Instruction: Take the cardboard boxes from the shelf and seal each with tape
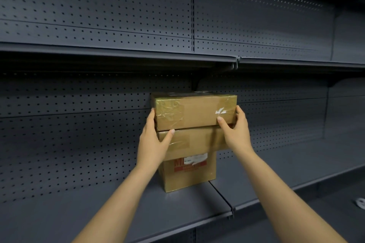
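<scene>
on a dark perforated metal shelf [118, 213], left grip [153, 141] and right grip [237, 131] clamp the top tape-wrapped cardboard box [197, 111].

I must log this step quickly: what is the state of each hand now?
Left hand: grips the left end of the top box.
Right hand: grips the right end of the same box.
</scene>
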The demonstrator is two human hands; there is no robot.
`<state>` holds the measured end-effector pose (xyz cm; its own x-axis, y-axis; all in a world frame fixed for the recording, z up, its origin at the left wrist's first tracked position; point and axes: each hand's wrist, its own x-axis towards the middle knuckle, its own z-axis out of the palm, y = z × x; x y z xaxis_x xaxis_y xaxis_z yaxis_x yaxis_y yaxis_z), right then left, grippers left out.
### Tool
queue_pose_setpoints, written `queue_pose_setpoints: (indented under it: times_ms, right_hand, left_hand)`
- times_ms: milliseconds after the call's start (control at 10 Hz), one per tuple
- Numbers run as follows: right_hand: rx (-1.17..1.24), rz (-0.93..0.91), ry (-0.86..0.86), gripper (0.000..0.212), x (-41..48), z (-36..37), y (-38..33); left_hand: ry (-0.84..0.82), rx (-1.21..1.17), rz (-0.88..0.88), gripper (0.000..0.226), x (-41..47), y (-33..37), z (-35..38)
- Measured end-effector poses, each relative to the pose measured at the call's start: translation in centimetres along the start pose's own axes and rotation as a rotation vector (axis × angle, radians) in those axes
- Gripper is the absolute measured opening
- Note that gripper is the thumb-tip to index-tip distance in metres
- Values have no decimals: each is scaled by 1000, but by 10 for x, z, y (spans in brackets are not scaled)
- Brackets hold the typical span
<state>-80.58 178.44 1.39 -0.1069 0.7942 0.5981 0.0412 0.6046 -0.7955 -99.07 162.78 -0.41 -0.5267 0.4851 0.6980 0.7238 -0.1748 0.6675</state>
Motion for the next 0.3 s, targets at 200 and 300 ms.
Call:
queue_pose_setpoints:
  times_ms: [200,300]
  right_hand:
    - [-68,-14,51,74,0,-1,-2]
    - [-134,-71,137,61,-7,-2,-7]
  left_hand:
    - [29,42,17,84,1,2,-4]
    - [93,98,82,74,-7,8,-11]
